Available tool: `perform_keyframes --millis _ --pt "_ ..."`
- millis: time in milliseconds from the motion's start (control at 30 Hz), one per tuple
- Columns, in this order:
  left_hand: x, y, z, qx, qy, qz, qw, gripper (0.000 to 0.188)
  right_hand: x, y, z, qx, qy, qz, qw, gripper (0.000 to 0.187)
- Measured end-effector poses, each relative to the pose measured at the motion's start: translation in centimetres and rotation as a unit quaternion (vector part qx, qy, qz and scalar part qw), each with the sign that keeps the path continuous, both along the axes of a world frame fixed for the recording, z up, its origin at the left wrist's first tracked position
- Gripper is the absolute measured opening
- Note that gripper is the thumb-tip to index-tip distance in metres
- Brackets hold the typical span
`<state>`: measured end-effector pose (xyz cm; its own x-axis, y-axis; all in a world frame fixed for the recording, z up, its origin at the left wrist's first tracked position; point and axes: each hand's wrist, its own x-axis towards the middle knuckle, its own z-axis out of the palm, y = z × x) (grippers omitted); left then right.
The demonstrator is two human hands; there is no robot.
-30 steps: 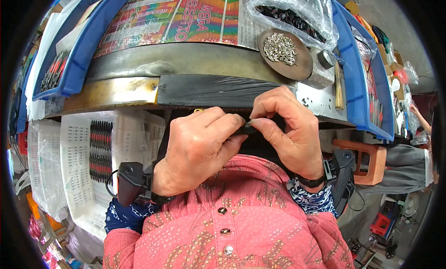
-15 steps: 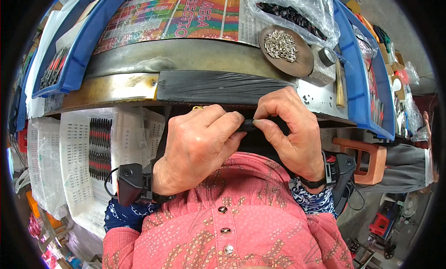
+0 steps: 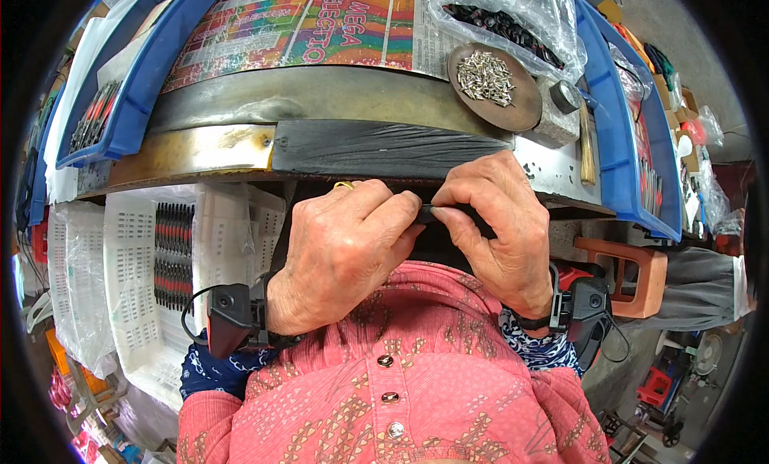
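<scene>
Between my hands, just off the bench's near edge, is a small black piece [image 3: 425,214], mostly covered by fingers, so its kind does not show. My left hand [image 3: 340,252] is closed on its left end, knuckles up, with a yellow ring on one finger. Thumb and forefinger of my right hand [image 3: 497,228] pinch its right end. Just beyond the hands, a black covering [image 3: 368,149] wraps part of the bench edge. Farther back on the right, a round brown dish [image 3: 521,104] holds many small silver metal pins [image 3: 484,78].
Blue bins [image 3: 132,116] with red-and-black pieces stand left, another blue bin [image 3: 621,144] right. A white crate [image 3: 132,280] holds rows of red-and-black pieces [image 3: 173,256]. Beyond the dish lies a clear bag of black parts [image 3: 513,33]. A brush [image 3: 587,148] and an orange-brown block [image 3: 641,284] are at right.
My right hand has shifted slightly left, closer to the left fingertips. Less of the black piece shows between the hands now.
</scene>
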<state>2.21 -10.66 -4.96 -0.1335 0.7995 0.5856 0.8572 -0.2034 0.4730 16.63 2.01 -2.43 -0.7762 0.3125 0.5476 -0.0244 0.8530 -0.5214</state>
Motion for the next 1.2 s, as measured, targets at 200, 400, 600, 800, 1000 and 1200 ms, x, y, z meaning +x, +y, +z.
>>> perform_keyframes --millis 200,400,600,800,1000,1200 --pt "0.1 0.0 -0.4 0.030 0.026 0.016 0.999 0.029 0.0 0.4 -0.1 -0.028 -0.010 0.023 0.999 0.014" --pt "0.1 -0.1 0.0 0.025 0.013 0.031 0.999 0.028 0.2 -0.6 0.1 -0.408 -0.076 -0.025 0.909 0.011" --pt "0.2 0.2 0.2 0.038 0.017 0.033 0.999 0.026 0.4 -0.5 0.4 -0.585 -0.105 -0.021 0.804 0.018" --pt "0.0 0.1 0.6 0.021 0.007 0.028 0.999 0.026 0.4 -0.6 0.0 -0.627 -0.071 0.008 0.776 0.019" --pt "0.3 0.4 0.2 0.034 0.019 0.025 0.999 0.026 0.4 -0.6 -0.3 -0.605 -0.073 -0.006 0.793 0.019" --pt "0.2 1.1 0.0 0.062 0.042 0.024 0.997 0.026 -0.1 -1.0 -0.6 -0.586 -0.034 -0.033 0.809 0.014"
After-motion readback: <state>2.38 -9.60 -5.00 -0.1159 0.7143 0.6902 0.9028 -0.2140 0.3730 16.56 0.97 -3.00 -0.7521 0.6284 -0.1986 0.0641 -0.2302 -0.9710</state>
